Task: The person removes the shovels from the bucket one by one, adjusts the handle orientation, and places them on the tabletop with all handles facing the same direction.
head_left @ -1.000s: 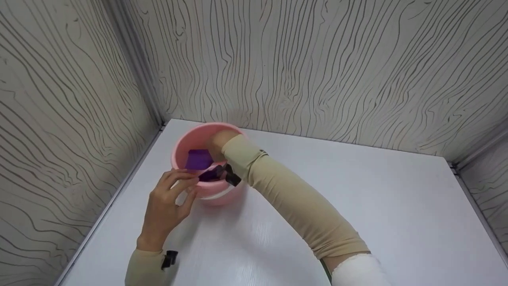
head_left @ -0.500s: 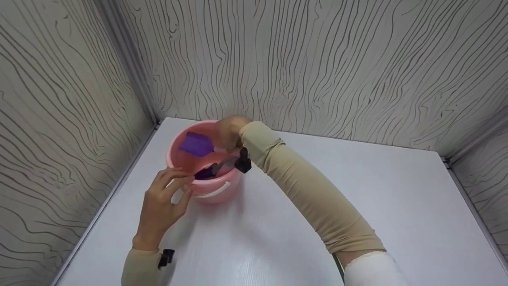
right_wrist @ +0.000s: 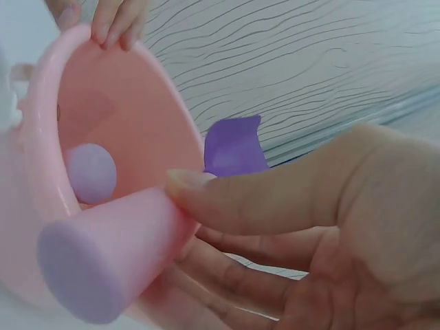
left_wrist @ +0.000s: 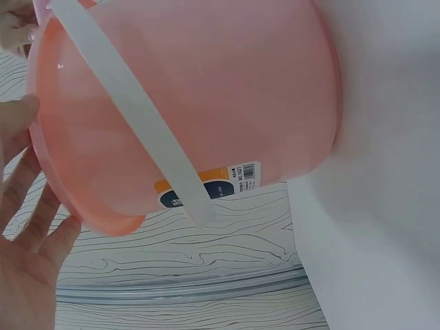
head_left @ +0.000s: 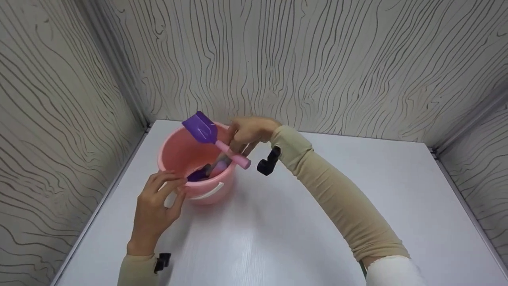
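One pink bucket, purple item inside, left grip clamped to rim, right grip round shovel.

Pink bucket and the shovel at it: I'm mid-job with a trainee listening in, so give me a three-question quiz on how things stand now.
1. Which part of the shovel does the right hand hold?
2. True or false: the left hand touches the bucket.
3. In the left wrist view, the carry handle is: A) white, B) green, C) black.

Key:
1. The pink handle.
2. True; fingers are at its rim.
3. A.
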`<state>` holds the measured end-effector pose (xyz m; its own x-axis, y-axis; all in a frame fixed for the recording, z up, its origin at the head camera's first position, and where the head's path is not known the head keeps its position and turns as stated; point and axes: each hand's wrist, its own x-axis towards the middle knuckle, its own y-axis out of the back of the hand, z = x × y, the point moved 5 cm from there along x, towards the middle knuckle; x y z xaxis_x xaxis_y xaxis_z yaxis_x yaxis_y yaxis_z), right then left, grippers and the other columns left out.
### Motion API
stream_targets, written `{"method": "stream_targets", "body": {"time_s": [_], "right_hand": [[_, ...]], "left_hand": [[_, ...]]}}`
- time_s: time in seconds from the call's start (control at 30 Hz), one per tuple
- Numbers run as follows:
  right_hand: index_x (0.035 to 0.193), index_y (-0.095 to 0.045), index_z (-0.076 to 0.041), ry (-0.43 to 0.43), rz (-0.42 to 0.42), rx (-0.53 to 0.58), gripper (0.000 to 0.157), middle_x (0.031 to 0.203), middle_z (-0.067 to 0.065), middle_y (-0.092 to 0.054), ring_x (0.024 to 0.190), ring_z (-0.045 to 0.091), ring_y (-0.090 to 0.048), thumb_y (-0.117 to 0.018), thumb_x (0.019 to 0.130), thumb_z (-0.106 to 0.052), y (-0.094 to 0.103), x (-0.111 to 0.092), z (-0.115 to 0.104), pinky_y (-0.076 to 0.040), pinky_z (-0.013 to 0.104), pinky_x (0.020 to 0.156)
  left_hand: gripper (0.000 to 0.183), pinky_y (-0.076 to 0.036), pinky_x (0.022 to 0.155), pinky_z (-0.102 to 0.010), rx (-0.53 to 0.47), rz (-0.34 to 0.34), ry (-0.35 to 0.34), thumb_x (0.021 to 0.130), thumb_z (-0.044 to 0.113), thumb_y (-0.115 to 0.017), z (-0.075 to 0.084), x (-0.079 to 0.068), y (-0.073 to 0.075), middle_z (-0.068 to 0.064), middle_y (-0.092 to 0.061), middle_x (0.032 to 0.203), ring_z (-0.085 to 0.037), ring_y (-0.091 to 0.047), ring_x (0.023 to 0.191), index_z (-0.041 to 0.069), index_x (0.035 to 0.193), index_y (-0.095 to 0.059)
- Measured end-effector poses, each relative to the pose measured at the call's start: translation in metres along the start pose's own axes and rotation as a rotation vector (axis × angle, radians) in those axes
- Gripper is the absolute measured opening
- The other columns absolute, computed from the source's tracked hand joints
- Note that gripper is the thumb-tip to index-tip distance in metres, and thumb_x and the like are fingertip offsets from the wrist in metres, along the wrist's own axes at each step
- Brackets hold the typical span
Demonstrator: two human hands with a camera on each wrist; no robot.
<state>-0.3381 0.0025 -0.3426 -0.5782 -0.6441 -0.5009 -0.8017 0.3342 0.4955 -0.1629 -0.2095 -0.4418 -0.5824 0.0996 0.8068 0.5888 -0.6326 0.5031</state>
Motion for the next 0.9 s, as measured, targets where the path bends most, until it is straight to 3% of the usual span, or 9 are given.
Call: {"method": "stream_targets", "body": {"time_s": [0.2,0.5,0.9], "right_hand": [[0.130,-0.073,-0.002,0.048,0.047,0.111,0.036,0.121,0.014,-0.074,0.103,0.029,-0.076,-0.072,0.095,-0.007,0.000,-0.015,0.021,-0.066,0.045,0.091],[0.126,-0.075,-0.003,0.095,0.119,0.250,0.036,0.115,0.013,-0.077,0.101,0.027,-0.076,-0.082,0.092,-0.013,-0.007,-0.034,0.059,-0.067,0.045,0.089],[0.127,-0.073,0.001,0.148,0.178,0.398,0.040,0.112,0.014,-0.077,0.098,0.025,-0.076,-0.083,0.091,-0.012,-0.020,-0.059,0.104,-0.067,0.047,0.086]], "left_hand": [[0.033,-0.039,0.118,-0.013,0.000,0.010,0.010,0.081,0.001,-0.088,-0.001,0.000,0.004,-0.013,-0.076,0.115,-0.031,-0.067,0.117,0.007,0.112,-0.082],[0.035,-0.040,0.117,-0.014,0.002,0.009,0.008,0.079,0.001,-0.090,0.000,-0.002,0.004,-0.012,-0.075,0.116,-0.031,-0.067,0.117,0.007,0.113,-0.082],[0.030,-0.039,0.116,-0.012,0.009,0.008,-0.003,0.082,0.004,-0.088,0.004,-0.001,-0.002,-0.013,-0.075,0.113,-0.031,-0.066,0.114,0.006,0.111,-0.082]]}}
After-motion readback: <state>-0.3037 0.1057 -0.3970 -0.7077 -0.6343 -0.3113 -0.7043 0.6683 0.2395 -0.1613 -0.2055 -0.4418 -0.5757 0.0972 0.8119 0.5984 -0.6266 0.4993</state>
